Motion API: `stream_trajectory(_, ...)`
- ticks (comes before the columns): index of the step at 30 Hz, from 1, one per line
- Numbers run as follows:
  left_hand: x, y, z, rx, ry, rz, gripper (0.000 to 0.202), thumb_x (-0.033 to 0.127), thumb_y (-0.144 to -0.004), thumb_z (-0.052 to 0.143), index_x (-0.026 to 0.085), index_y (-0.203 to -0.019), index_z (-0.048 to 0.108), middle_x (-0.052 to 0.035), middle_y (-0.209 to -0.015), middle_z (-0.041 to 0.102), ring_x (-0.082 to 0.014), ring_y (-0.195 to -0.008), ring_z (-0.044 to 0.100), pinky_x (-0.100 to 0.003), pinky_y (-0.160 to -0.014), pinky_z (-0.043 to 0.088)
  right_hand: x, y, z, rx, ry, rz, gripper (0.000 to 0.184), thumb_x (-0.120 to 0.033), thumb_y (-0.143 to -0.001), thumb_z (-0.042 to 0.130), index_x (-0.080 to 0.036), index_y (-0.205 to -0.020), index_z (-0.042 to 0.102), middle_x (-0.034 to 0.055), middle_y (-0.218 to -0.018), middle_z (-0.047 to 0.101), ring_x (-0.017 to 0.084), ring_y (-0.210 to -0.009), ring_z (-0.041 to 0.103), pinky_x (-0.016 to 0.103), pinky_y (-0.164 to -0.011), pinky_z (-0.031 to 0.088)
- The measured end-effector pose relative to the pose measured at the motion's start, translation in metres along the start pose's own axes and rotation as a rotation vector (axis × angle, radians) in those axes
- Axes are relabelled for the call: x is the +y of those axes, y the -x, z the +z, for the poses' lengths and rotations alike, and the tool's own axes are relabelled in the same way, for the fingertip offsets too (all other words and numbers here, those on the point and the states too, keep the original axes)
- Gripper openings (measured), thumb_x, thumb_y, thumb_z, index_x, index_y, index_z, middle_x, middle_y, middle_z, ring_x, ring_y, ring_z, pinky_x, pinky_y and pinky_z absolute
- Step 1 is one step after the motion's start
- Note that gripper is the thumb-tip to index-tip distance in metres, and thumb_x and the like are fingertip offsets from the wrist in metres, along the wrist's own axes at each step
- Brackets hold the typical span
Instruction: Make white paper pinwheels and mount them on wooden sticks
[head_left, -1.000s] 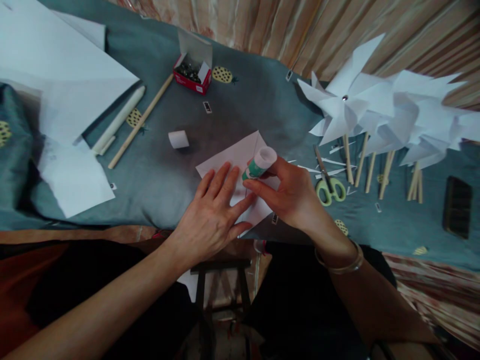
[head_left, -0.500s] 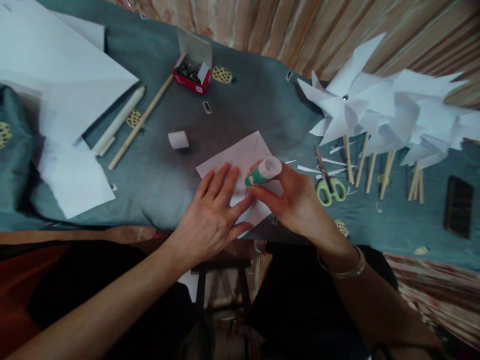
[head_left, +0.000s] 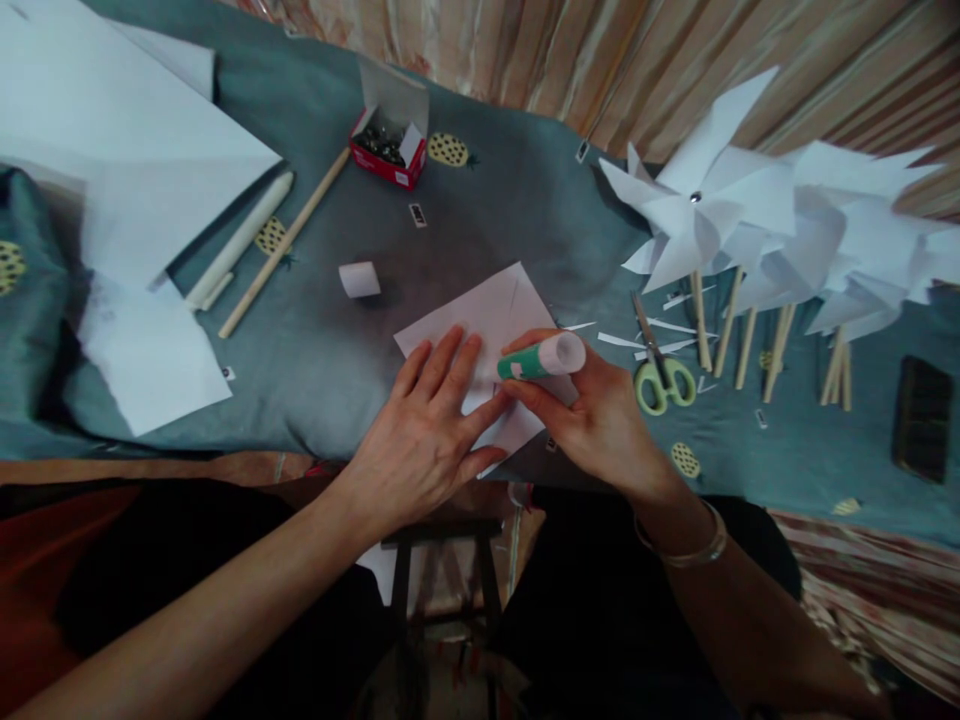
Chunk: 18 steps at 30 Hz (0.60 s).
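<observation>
A sheet of white paper [head_left: 491, 300] lies tilted on the cloth in front of me. My left hand [head_left: 431, 430] rests flat on its lower left part, fingers stretched apart. In my right hand [head_left: 592, 410] is a green and white glue stick [head_left: 536, 362], wrapped by the fingers over the right side of the paper. The tube leans with its pale end up to the right; its other end is low at the paper, and whether they touch is hidden. A small white cap [head_left: 359, 280] lies on its side to the upper left.
Scissors with green handles [head_left: 664, 385] lie right of my hand among paper strips. White paper pinwheels [head_left: 697, 200] on sticks stretch along the right. A red box [head_left: 388, 150] of metal fasteners, a wooden stick [head_left: 285, 243], large paper sheets [head_left: 150, 130] and a dark phone [head_left: 922, 418] surround the work.
The glue stick has tipped further over to the right, its pale end shifting right along with my right hand. My left hand stays flat on the paper.
</observation>
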<state>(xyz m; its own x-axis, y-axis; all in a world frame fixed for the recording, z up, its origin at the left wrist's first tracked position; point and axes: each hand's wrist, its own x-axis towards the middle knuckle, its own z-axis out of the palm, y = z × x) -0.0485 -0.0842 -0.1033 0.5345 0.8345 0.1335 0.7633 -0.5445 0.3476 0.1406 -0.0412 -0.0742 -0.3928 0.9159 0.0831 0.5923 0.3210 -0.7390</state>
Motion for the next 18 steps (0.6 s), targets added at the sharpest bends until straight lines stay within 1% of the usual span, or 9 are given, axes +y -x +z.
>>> stream_trajectory(3,-0.001,0.001,0.001,0.003,0.012,0.002,0.052,0.050,-0.088,0.053,0.025,-0.134,0.048,-0.0147,-0.155,0.027,-0.0375,-0.143,0.020,-0.058,-0.112,0.024,0.003,0.000,0.002,0.006,-0.154,0.092,0.021,-0.031,-0.084,0.066,-0.025,-0.104,0.062,0.0032,-0.107,0.068,0.022,-0.104,0.063,0.040,-0.096,0.048)
stream_trajectory(7,-0.001,0.001,0.002,0.009,0.026,0.005,0.054,0.049,-0.085,0.058,0.026,-0.134,0.049,-0.0122,-0.157,0.025,-0.0371,-0.144,0.018,-0.059,-0.112,0.023,0.014,-0.004,0.006,0.042,-0.509,0.277,0.025,-0.036,-0.078,0.071,-0.024,-0.098,0.063,0.0018,-0.097,0.072,0.019,-0.092,0.068,0.038,-0.089,0.053)
stream_trajectory(9,-0.001,0.001,0.002,0.006,0.029,0.004,0.054,0.049,-0.085,0.058,0.026,-0.133,0.050,-0.0120,-0.157,0.025,-0.0370,-0.144,0.018,-0.059,-0.112,0.023,0.020,-0.005,0.007,0.068,-0.605,0.339,0.029,-0.039,-0.074,0.074,-0.024,-0.096,0.064,0.0009,-0.095,0.073,0.019,-0.090,0.069,0.038,-0.088,0.055)
stream_trajectory(11,-0.001,0.001,0.001,0.002,0.028,0.002,0.053,0.049,-0.085,0.058,0.026,-0.133,0.050,-0.0125,-0.157,0.025,-0.0372,-0.144,0.018,-0.059,-0.112,0.022,0.024,-0.006,0.007,0.097,-0.643,0.365,0.031,-0.041,-0.073,0.075,-0.025,-0.096,0.064,0.0004,-0.094,0.074,0.018,-0.089,0.069,0.038,-0.087,0.055)
stream_trajectory(13,-0.001,0.001,0.001,-0.001,0.024,0.003,0.053,0.049,-0.086,0.057,0.026,-0.133,0.051,-0.0127,-0.157,0.025,-0.0374,-0.143,0.018,-0.059,-0.112,0.022,0.025,-0.006,0.006,0.112,-0.636,0.363,0.029,-0.042,-0.075,0.073,-0.025,-0.097,0.064,0.0002,-0.094,0.073,0.018,-0.088,0.069,0.038,-0.087,0.055)
stream_trajectory(18,-0.001,0.001,0.002,0.007,0.014,0.007,0.053,0.049,-0.086,0.057,0.027,-0.133,0.049,-0.0121,-0.156,0.025,-0.0373,-0.144,0.018,-0.059,-0.112,0.023,0.019,-0.005,0.003,0.144,-0.560,0.311,0.025,-0.035,-0.074,0.074,-0.024,-0.095,0.065,0.0007,-0.093,0.073,0.017,-0.088,0.069,0.036,-0.086,0.055)
